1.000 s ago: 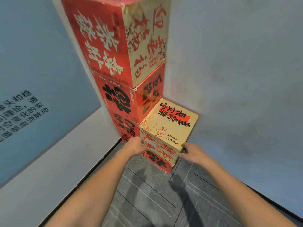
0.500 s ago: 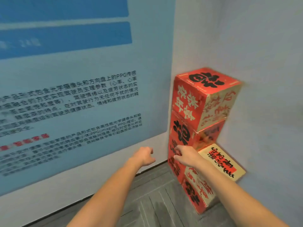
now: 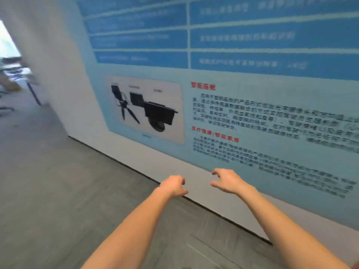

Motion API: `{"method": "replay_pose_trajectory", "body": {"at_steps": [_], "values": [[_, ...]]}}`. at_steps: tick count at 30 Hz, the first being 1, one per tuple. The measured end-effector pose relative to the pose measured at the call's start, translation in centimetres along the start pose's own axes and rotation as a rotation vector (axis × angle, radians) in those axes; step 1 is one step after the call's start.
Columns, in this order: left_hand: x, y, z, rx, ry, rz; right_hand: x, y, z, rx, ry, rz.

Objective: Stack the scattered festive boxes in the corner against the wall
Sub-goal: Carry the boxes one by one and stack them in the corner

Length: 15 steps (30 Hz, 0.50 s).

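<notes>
No festive box shows in the head view at this moment; the red and gold stack is out of frame. My left hand (image 3: 173, 185) hangs in front of me above the floor with its fingers loosely curled and holds nothing. A little to its right, my right hand (image 3: 226, 180) is held out in front of the wall with its fingers spread and slightly bent, also holding nothing. Both forearms reach up from the bottom of the view.
A white wall with a large blue poster (image 3: 233, 94) of text and a device picture runs from upper left to lower right. Grey floor (image 3: 58, 191) spreads to the left. A hallway opening with a dark-legged table (image 3: 29, 82) lies far left.
My view has swung left, away from the corner, and the stacked boxes have left the frame. Both hands let go of the cream box and now hang free of everything.
</notes>
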<state>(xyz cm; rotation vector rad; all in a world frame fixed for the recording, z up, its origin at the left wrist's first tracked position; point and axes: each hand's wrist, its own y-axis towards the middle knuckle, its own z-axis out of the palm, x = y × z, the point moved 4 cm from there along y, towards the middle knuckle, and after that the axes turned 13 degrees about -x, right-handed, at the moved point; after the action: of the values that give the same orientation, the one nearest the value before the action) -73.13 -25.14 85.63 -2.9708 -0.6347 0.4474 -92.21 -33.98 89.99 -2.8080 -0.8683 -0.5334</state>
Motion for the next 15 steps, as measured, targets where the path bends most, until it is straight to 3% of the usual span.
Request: {"method": "replay_pose_trajectory", "body": {"at_steps": [7,15], "values": [[29.9,-7.1,-7.4,-0.125,-0.08,-0.422,28.5,9.9,11.7,0.157,-0.102,-0.414],[59.6,-20.0,-12.6,-0.269,-0.22,-0.949,61.5,12.5,26.8,0.365,-0.092,-0.832]]}}
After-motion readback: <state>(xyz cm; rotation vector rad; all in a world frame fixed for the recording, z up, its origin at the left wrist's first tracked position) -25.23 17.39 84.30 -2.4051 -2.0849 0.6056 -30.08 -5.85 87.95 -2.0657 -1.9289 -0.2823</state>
